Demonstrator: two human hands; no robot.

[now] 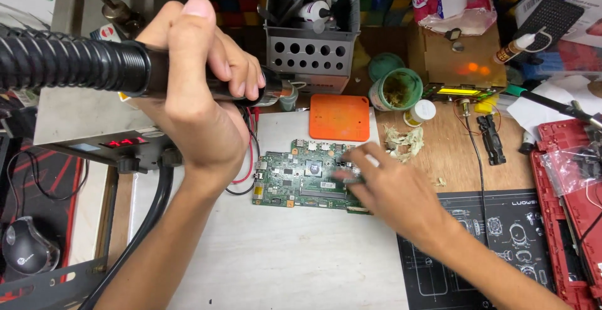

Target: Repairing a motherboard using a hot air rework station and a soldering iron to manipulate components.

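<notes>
The hot-air wand (188, 75) lies level, long axis left to right, nozzle pointing right above the green circuit board (307, 181) on the white mat (282, 260). The left hand (194, 90) wraps it, fingers curled tight. The right hand (382, 188) rests on the board's right end, blurred fingertips (348, 166) pressed together.

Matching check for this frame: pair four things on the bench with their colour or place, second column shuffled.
1. circuit board
2. square mat
3. left hand
4. right hand

A. orange, behind the board
B. gripping the black hot-air handle
C. green, flat on the white surface
D. fingertips on the board's right end

Pairs: 1-C, 2-A, 3-B, 4-D
</notes>
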